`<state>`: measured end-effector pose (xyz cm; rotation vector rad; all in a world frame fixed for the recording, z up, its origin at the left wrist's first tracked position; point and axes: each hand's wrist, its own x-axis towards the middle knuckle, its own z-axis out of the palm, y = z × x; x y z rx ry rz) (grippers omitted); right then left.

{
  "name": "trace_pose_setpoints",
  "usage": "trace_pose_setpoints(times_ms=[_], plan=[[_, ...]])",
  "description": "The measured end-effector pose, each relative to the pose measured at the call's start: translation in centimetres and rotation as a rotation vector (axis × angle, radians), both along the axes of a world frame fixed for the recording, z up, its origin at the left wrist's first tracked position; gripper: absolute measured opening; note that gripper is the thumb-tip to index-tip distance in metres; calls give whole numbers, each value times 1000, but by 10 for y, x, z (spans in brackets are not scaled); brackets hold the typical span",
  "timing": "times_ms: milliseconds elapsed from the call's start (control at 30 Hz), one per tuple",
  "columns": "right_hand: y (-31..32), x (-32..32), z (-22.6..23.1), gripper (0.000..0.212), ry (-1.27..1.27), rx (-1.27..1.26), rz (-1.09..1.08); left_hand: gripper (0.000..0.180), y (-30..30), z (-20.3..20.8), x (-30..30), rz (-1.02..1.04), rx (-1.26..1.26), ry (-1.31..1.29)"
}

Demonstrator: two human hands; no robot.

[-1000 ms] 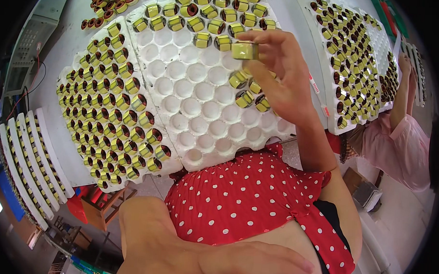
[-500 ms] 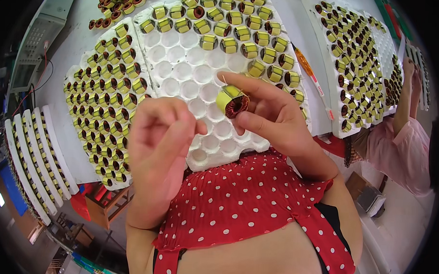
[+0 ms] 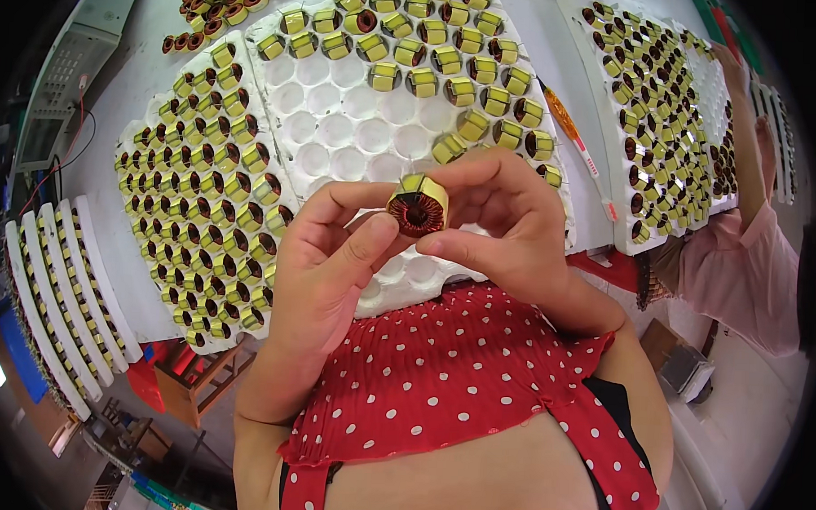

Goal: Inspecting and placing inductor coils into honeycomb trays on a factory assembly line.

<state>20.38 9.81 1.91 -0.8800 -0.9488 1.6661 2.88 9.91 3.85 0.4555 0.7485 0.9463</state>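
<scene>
Between my two hands is a toroidal coil (image 3: 419, 208), a ring of copper-coloured wire wrapped in yellow tape, its round opening facing me. My left hand (image 3: 341, 248) pinches its left side with thumb and fingers. From the other side my right hand (image 3: 503, 222) grips it, thumb low and fingers curled behind. Below and beyond the hands lies a white foam tray (image 3: 327, 126) with round pockets. Its far and right pockets hold several similar coils (image 3: 423, 82), while the pockets at its middle left are bare. My hands hide part of the near pockets.
A second foam tray full of coils (image 3: 213, 183) lies at left, and another tray (image 3: 642, 128) at right. An orange-handled tool (image 3: 565, 121) lies between trays. Bare wound rings (image 3: 224, 1) are piled at the back. Stacked trays (image 3: 65, 297) stand far left. A co-worker's arm (image 3: 744, 150) reaches in at right.
My left hand has moved right and closed on the coil that my right hand alone held. The coil has turned and shifted slightly left. The co-worker's arm has reached farther forward.
</scene>
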Motion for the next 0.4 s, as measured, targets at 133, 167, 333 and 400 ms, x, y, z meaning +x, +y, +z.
trace_pose_setpoints(times_ms=[133,167,333,400], plan=[[8,2,-1,38,-419,568,-125,39,-1,7,8,-45,12,92],[10,2,0,40,-615,817,-181,44,-1,8,9,-70,30,71],[10,6,5,49,-609,742,-105,51,-1,-8,-2,-123,-45,-141],[11,11,5,55,-601,638,-42,53,0,-6,-3,-135,-77,-205]])
